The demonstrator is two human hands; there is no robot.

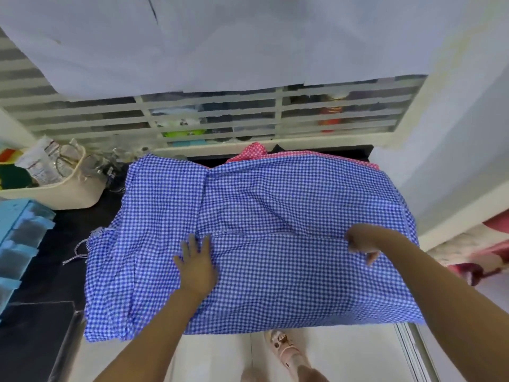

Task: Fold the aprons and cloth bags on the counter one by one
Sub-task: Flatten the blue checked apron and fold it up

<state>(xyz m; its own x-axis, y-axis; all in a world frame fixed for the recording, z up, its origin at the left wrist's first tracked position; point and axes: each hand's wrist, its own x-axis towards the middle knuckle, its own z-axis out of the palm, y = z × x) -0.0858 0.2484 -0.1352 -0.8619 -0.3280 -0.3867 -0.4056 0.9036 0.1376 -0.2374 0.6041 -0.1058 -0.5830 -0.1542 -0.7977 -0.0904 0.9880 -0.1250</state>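
A blue-and-white gingham apron lies spread over the black counter, its front edge hanging over the counter's edge. A thin tie string trails off its left side. My left hand rests flat on the cloth near its middle, fingers straight and spread. Farther right, my right hand has its fingers curled down into the fabric and pinches a fold of it. A red-and-white checked cloth peeks out from behind the apron at the back of the counter.
A cream basket with packets and clear items stands at the back left. Light blue folded pieces lie along the left edge. A slatted window grille is behind the counter, a white wall to the right. My sandalled foot shows on the floor below.
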